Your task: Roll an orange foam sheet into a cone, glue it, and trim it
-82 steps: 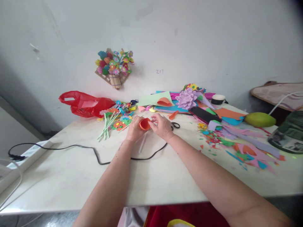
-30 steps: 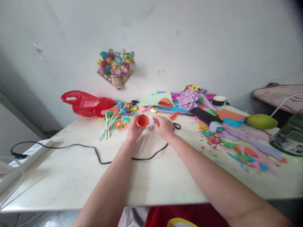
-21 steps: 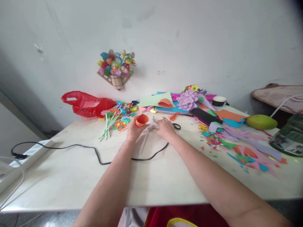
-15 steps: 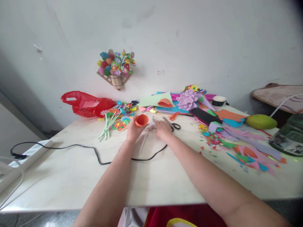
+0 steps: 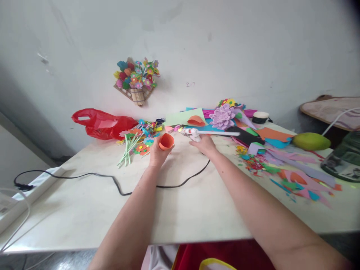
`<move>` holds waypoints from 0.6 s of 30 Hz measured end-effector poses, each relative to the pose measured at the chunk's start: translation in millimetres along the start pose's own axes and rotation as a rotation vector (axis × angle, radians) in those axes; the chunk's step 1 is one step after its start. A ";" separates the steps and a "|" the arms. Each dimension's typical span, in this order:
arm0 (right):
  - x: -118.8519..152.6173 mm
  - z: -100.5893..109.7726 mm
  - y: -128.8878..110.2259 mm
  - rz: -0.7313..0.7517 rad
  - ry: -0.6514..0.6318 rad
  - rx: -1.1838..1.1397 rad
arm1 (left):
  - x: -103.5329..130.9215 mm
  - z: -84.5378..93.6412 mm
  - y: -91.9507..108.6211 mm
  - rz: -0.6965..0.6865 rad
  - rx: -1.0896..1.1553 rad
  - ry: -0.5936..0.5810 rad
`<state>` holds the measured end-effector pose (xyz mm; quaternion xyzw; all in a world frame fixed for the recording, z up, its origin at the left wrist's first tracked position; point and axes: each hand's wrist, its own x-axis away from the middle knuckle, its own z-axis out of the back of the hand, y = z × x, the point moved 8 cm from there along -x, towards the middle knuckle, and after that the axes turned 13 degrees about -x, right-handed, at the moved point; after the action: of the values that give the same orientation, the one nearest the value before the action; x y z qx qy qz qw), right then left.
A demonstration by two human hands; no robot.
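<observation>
An orange cup-shaped roll of foam or paper (image 5: 167, 141) is upright in my left hand (image 5: 157, 153), its round opening facing up. My right hand (image 5: 206, 145) is wrapped round a white glue gun (image 5: 194, 132), raised above the table, its nozzle pointing left and a long white glue stick jutting out to the right. The gun is just right of the orange roll and apart from it. A black cord (image 5: 182, 184) runs from near my right hand across the table to the left.
Pale green stems (image 5: 128, 150), paper flowers (image 5: 142, 149) and a red bag (image 5: 104, 123) lie left. Coloured sheets (image 5: 182, 118) and a lilac flower (image 5: 222, 116) are at the back. Scraps (image 5: 303, 183), a green-yellow fruit (image 5: 311, 141), a jar (image 5: 344, 159) and a phone (image 5: 247, 137) are right.
My right hand has picked the glue gun up from the table and moved right and up; the gun's stick now points right. The orange roll shifted slightly left and up in my left hand.
</observation>
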<state>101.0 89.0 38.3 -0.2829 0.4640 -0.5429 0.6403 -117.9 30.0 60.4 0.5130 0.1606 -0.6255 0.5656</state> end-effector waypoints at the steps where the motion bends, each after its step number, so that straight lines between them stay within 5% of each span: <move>1: -0.8 -0.6 0.6 -0.013 -0.056 -0.160 | 0.1 -0.5 -0.7 -0.004 -0.010 -0.003; 6: 7.1 -3.8 -6.1 -0.058 -0.381 -0.690 | 0.7 -5.0 -6.8 -0.031 -0.081 -0.024; 13: 19.5 -3.7 -11.4 -0.068 -0.645 -0.656 | 0.2 -4.5 -12.0 -0.089 -0.168 -0.012; 18: 25.6 -5.1 -14.9 -0.050 -0.716 -0.631 | -0.4 -3.9 -12.7 -0.094 -0.184 -0.003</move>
<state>89.4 61.4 41.8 -0.6438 0.3497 -0.2589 0.6295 -127.3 37.2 54.2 0.4498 0.2401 -0.6349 0.5805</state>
